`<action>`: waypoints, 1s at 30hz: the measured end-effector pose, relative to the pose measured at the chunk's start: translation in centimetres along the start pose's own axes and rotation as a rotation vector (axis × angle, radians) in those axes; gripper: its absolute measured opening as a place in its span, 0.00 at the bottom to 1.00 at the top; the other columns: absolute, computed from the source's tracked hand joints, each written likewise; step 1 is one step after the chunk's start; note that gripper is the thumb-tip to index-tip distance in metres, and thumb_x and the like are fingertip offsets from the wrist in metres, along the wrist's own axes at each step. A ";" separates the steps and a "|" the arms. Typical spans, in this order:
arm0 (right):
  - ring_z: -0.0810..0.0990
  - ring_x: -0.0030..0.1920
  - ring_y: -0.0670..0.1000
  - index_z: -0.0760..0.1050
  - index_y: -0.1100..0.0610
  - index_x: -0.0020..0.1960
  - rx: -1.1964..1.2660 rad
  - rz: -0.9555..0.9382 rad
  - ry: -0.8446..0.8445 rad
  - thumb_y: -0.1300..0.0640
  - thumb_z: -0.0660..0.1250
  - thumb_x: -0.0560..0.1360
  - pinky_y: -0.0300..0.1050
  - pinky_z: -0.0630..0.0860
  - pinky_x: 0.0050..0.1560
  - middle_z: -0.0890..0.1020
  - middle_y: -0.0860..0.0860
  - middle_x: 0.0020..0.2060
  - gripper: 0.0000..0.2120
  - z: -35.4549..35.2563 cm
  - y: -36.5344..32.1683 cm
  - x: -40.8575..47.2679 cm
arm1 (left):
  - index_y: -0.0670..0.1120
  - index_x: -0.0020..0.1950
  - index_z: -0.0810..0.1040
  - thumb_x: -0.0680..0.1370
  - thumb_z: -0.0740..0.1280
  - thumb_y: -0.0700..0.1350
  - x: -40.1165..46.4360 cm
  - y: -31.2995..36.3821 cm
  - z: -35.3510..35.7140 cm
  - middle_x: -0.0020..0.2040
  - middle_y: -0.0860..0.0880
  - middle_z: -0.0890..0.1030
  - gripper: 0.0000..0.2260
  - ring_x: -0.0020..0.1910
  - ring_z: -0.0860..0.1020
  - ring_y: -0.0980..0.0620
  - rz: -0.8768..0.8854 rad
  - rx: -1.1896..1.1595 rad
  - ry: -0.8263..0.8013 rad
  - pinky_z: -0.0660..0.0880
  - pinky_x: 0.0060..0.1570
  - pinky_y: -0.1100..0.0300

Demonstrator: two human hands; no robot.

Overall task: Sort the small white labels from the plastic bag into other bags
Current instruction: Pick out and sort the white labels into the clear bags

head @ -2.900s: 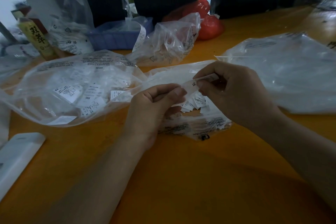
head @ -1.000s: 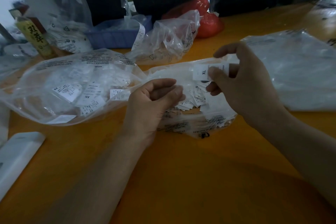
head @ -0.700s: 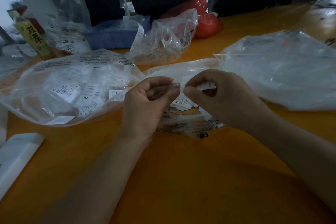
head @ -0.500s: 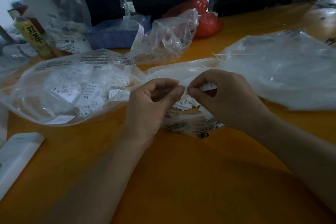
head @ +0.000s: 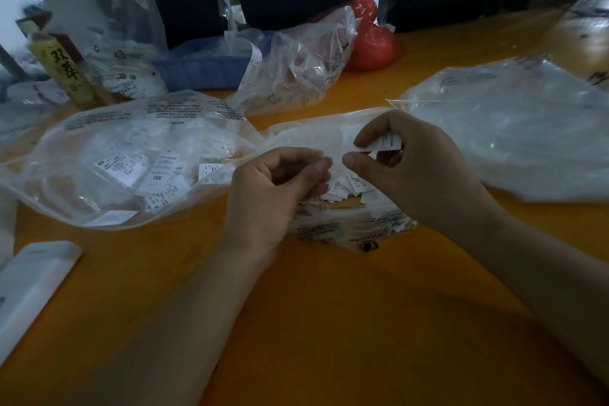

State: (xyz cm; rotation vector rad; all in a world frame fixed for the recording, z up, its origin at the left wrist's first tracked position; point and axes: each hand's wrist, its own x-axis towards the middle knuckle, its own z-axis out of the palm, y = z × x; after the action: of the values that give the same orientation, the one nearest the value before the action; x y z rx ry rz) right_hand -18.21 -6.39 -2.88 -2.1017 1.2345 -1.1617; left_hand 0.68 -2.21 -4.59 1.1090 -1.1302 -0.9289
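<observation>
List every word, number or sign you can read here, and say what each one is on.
"XS": on a white label inside the clear bag on the left.
"XXL", seen reversed: on another label in the same bag.
"双奔", roughly: on the yellow packet at far left, somewhat blurred.
Recycling triangles: on the upright bag behind.
Too small or blurred: the label in the right hand, the printed warnings on the bags, the paper strip.

An orange bench (head: 329,323) carries a blue tray (head: 201,71), a red bag (head: 374,43) behind it, a yellow bottle (head: 66,72) far left, and a white device (head: 29,280) at the near left edge.
</observation>
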 end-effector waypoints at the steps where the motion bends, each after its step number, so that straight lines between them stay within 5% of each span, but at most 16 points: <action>1: 0.76 0.39 0.36 0.75 0.44 0.52 0.002 0.009 0.005 0.43 0.74 0.74 0.25 0.70 0.37 0.76 0.39 0.39 0.12 0.0 0.0 0.0 | 0.46 0.51 0.86 0.72 0.78 0.44 0.0 0.0 0.0 0.46 0.46 0.89 0.09 0.47 0.88 0.48 -0.006 -0.022 -0.004 0.83 0.46 0.63; 11: 0.76 0.44 0.27 0.80 0.47 0.46 -0.099 -0.147 -0.039 0.51 0.74 0.77 0.21 0.70 0.43 0.76 0.34 0.39 0.04 0.2 -0.4 -0.3 | 0.50 0.52 0.87 0.75 0.76 0.48 -0.4 0.2 0.0 0.48 0.47 0.89 0.08 0.48 0.88 0.48 -0.029 0.024 -0.116 0.84 0.41 0.59; 15: 0.79 0.44 0.39 0.81 0.48 0.56 -0.084 -0.125 0.001 0.47 0.68 0.79 0.26 0.73 0.43 0.80 0.39 0.47 0.08 0.0 -0.3 0.0 | 0.46 0.53 0.87 0.77 0.75 0.43 -0.3 0.1 0.1 0.48 0.45 0.89 0.06 0.49 0.88 0.47 -0.034 -0.037 -0.083 0.84 0.47 0.62; 18: 0.81 0.38 0.45 0.77 0.48 0.65 -0.011 -0.098 0.157 0.55 0.65 0.83 0.32 0.75 0.35 0.81 0.41 0.41 0.12 -0.6 -0.2 0.3 | 0.46 0.52 0.87 0.73 0.76 0.43 -0.1 0.4 0.1 0.50 0.41 0.89 0.09 0.51 0.88 0.44 -0.094 -0.204 -0.060 0.83 0.49 0.63; 21: 0.84 0.39 0.42 0.67 0.46 0.72 0.095 -0.058 0.202 0.55 0.68 0.81 0.32 0.78 0.36 0.81 0.42 0.43 0.22 -1.2 -0.4 0.5 | 0.46 0.51 0.88 0.73 0.75 0.43 0.1 0.5 -0.1 0.51 0.39 0.88 0.08 0.52 0.88 0.42 -0.129 -0.291 -0.061 0.83 0.49 0.63; 26: 0.84 0.40 0.37 0.76 0.48 0.55 0.099 -0.104 0.173 0.56 0.71 0.80 0.32 0.80 0.41 0.83 0.39 0.40 0.07 -1.1 -0.7 0.4 | 0.42 0.53 0.88 0.73 0.74 0.43 0.2 0.7 0.0 0.53 0.40 0.88 0.10 0.54 0.87 0.43 -0.171 -0.352 -0.060 0.83 0.50 0.64; 30: 0.84 0.41 0.38 0.78 0.48 0.53 0.083 -0.105 0.139 0.57 0.71 0.80 0.36 0.81 0.42 0.84 0.40 0.40 0.05 -1.1 -0.7 0.3 | 0.43 0.53 0.88 0.73 0.73 0.42 0.3 0.6 0.0 0.54 0.40 0.88 0.10 0.55 0.87 0.43 -0.179 -0.368 -0.070 0.83 0.50 0.63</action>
State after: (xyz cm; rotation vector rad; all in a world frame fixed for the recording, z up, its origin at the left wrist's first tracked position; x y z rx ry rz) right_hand -18.66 -6.19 -1.66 -2.0761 1.1260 -1.4015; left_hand 0.76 -2.37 -3.98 0.8882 -0.8786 -1.2672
